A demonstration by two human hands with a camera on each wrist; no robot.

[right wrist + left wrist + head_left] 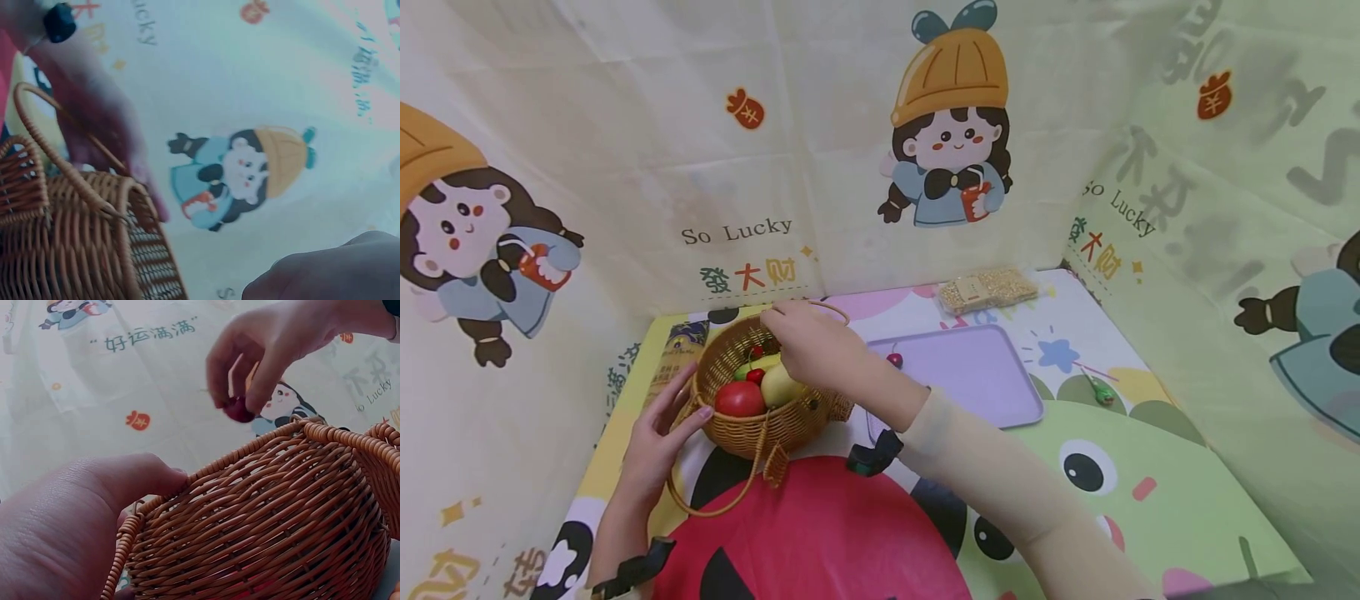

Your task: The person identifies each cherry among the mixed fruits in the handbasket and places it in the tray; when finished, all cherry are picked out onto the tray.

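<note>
A brown wicker basket (pixel 737 437) stands on the left of the table, its handle hanging down in front. My left hand (pixel 651 442) holds the basket's left side, with the thumb over the rim in the left wrist view. Inside lie a red round fruit (pixel 740 399), a pale yellow fruit (pixel 781 386), something yellow-green (pixel 758 365) and small red cherries (pixel 756 376). Above the basket my right hand (pixel 816 346) pinches a dark red cherry (pixel 239 411) between thumb and fingers; the head view hides this cherry behind the hand.
Right of the basket lies a lilac tray (pixel 962 392) with a cherry (pixel 894 360) on its left part. A clear bag of grains (pixel 988 289) sits at the back, and a brown packet (pixel 677 354) behind my left hand. A small green item (pixel 1102 392) lies at right.
</note>
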